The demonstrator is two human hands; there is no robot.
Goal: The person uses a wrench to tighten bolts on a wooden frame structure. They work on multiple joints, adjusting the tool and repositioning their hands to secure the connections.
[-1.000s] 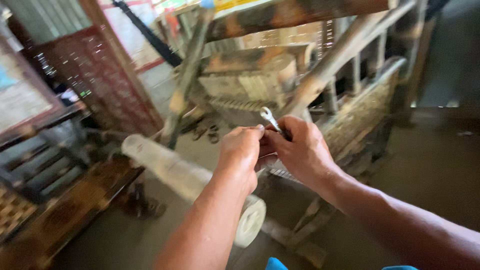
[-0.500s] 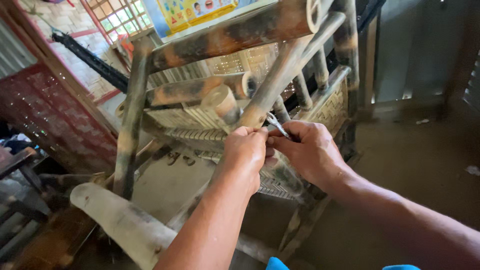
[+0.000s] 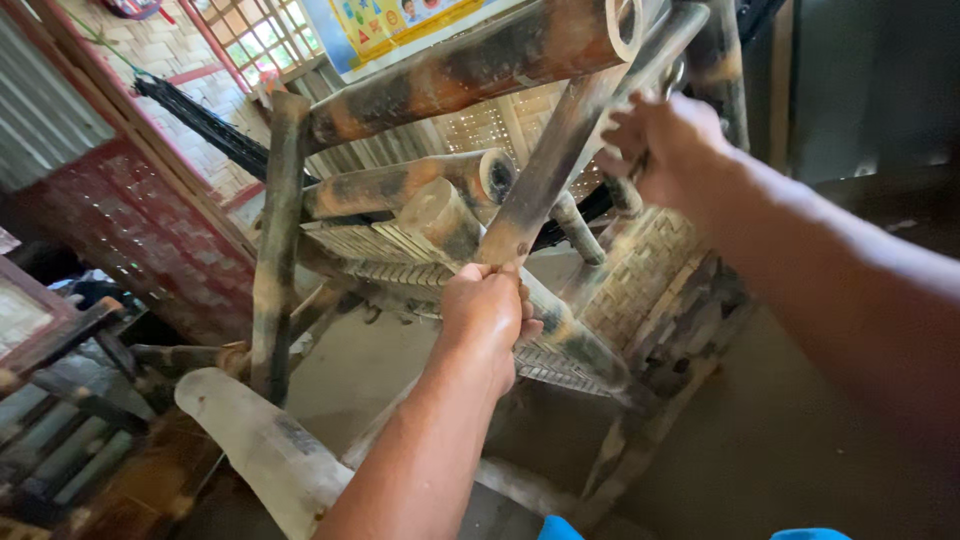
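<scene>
From the head camera, a bamboo chair frame lies tipped over on the floor, its scorched, mottled poles crossing the middle of the view. The left hand sits low at the centre, fingers curled tight around a slanting bamboo pole near where it meets the woven slat seat. The right hand is raised at the upper right, against the top end of the same pole; its fingers are bent around what may be a small metal tool, though blur hides it, so I cannot tell what they grip. A pale, thick bamboo piece lies on the floor at lower left, beside the frame. A red lattice panel stands behind on the left.
</scene>
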